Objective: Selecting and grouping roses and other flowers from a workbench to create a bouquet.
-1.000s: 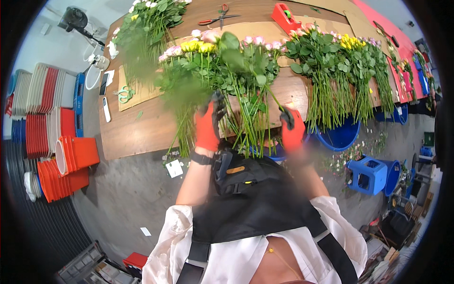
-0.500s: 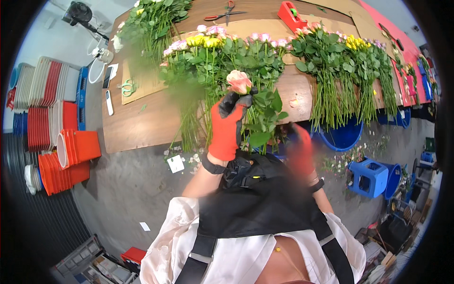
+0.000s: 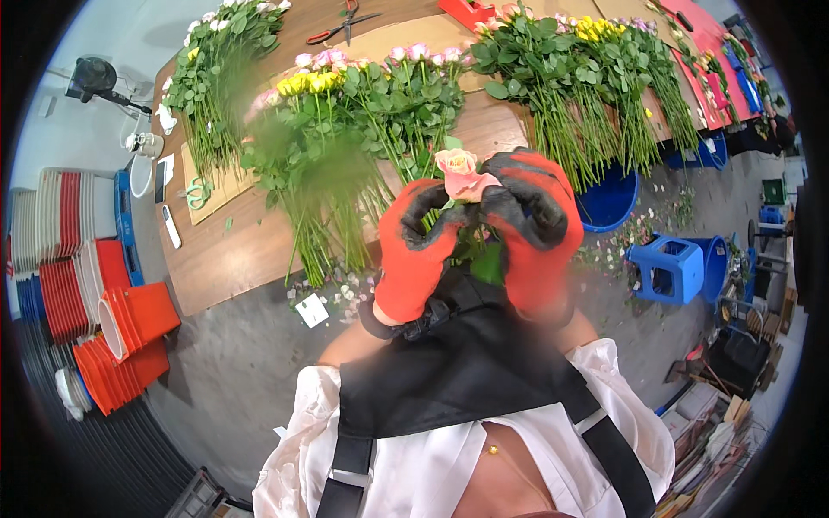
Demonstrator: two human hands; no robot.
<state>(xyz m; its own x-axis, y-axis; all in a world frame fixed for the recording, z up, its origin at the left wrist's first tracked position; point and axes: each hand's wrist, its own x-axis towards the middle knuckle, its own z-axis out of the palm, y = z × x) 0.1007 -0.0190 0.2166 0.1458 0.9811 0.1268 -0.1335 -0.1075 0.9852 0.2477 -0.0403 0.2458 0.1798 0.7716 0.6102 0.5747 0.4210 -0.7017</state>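
A peach-pink rose (image 3: 464, 175) stands upright in front of my apron, between both hands. Red and black work gloves cover both. My left hand (image 3: 416, 246) is closed round the stem just below the bloom. My right hand (image 3: 540, 224) presses its fingertips against the right side of the same bloom, pinching at the outer petals. Whether a petal is loose in that pinch is hidden. Below the hands show the rose's green leaves (image 3: 489, 264); most of the stem is covered by the gloves.
Bunches of yellow and pink roses (image 3: 319, 129) lie across the wooden table (image 3: 233, 259), with more rose bunches (image 3: 570, 95) to the right. Red-handled shears (image 3: 345, 26) and green scissors (image 3: 199, 192) lie there too. A blue stool (image 3: 665, 268) stands right; orange bins (image 3: 129, 328) are stacked left.
My right hand has come up from below the table edge to the bloom. My left hand still holds the rose, now lower in the picture. The view has shifted right.
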